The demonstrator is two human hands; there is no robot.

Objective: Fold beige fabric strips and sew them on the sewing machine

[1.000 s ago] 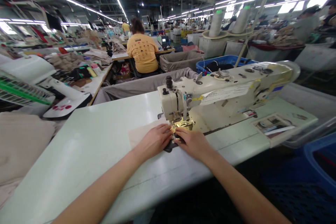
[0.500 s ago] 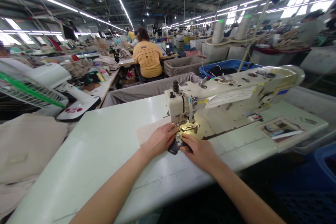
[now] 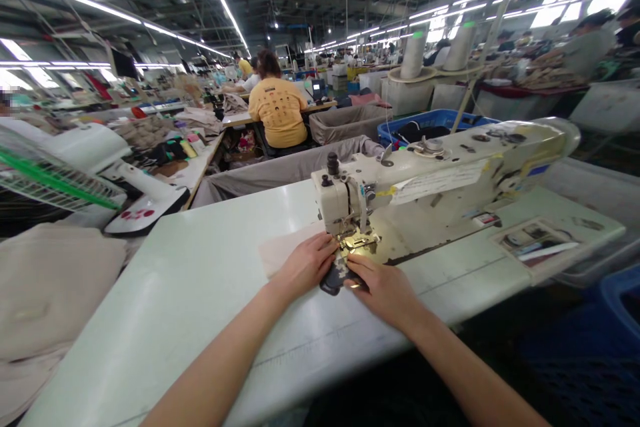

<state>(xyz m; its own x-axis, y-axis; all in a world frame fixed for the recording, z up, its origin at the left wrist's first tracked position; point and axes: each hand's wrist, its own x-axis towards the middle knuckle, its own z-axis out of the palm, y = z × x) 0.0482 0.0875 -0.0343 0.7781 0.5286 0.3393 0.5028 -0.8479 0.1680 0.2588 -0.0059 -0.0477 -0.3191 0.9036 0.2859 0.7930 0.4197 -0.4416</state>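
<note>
A cream industrial sewing machine (image 3: pixel 440 187) stands on a pale green table (image 3: pixel 200 293). My left hand (image 3: pixel 305 265) and my right hand (image 3: pixel 383 287) press a small dark patterned fabric piece (image 3: pixel 333 277) flat just in front of the lit presser foot (image 3: pixel 357 240). The fingertips of both hands nearly meet at the fabric. A beige fabric piece (image 3: pixel 283 250) lies under my left hand, to the left of the needle.
A white desk fan (image 3: pixel 90 167) and stacked beige fabric (image 3: pixel 50 280) sit at the left. A grey cloth bin (image 3: pixel 280 170) lies behind the table, a blue crate (image 3: pixel 620 293) at the right. A person in a yellow shirt (image 3: pixel 277 110) sits ahead; thread cones (image 3: pixel 413 53) stand behind the machine.
Both hands have drawn slightly back toward me, so more of the dark fabric shows between them. The view shifted a little; the hands stay at the presser foot.
</note>
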